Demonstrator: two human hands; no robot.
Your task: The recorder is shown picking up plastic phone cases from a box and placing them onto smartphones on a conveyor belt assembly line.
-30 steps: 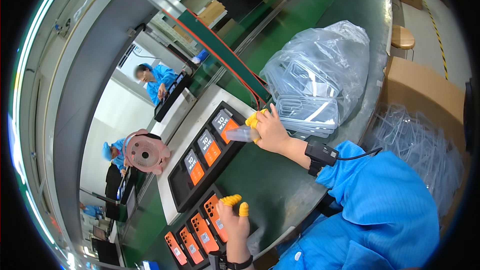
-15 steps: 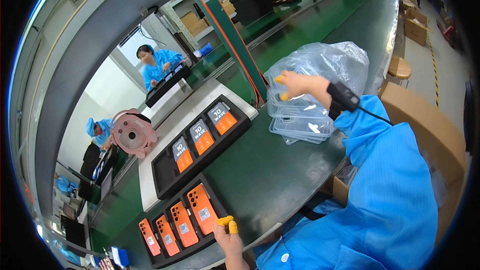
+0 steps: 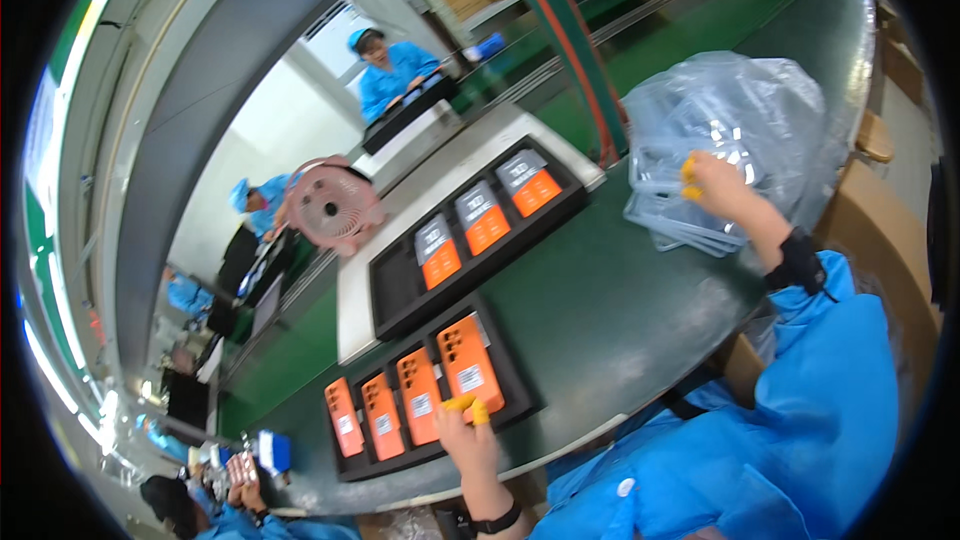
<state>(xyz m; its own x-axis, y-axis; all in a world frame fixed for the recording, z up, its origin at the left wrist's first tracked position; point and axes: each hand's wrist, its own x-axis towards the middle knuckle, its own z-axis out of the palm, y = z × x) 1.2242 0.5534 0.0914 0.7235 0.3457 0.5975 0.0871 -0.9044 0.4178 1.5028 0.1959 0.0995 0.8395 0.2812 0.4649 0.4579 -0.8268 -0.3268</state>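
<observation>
Fingertips of the left hand (image 3: 468,435) rest, uncurled, on the orange phone shell (image 3: 470,364) in the near black tray (image 3: 520,395). Right hand (image 3: 718,187) grasps clear plastic covers (image 3: 680,225) at the transparent bag (image 3: 770,110).

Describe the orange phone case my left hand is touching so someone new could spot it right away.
Start at the green worktable and find the nearer black tray holding four orange phone cases. The one meant lies at the tray's right end, just ahead of the left hand. Unlike its neighbours, yellow-capped fingertips rest on its near edge.
</observation>
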